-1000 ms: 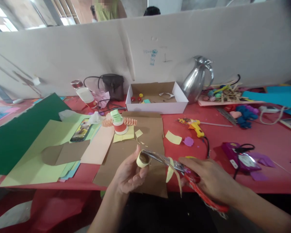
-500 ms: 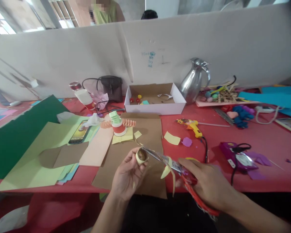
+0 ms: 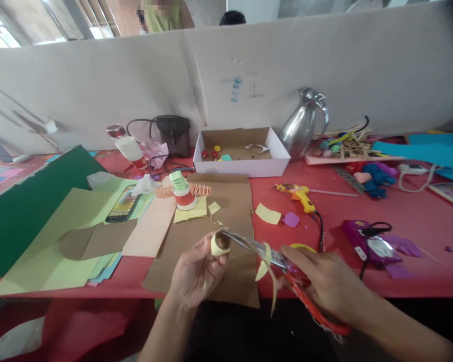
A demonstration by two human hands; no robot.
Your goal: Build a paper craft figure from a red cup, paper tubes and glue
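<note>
Between the fingertips of my left hand is a short cardboard tube wrapped in pale yellow paper, its open end facing up. My right hand is closed around the red handles of a pair of scissors. The blade tips reach the rim of the tube. A curled strip of yellow paper and brown card dangles by the blades. Beyond my hands, a small red and white paper cup figure with folded green and orange paper strips stands on yellow paper.
Brown cardboard lies under my hands on the red table. A yellow glue gun with a cord lies to the right, near a purple box. Behind are a white box and a steel jug. Coloured paper and a phone lie left.
The scissors stay at the tube's rim while the hanging strip swings a little and droops lower. The tube is tilted slightly differently in my left hand.
</note>
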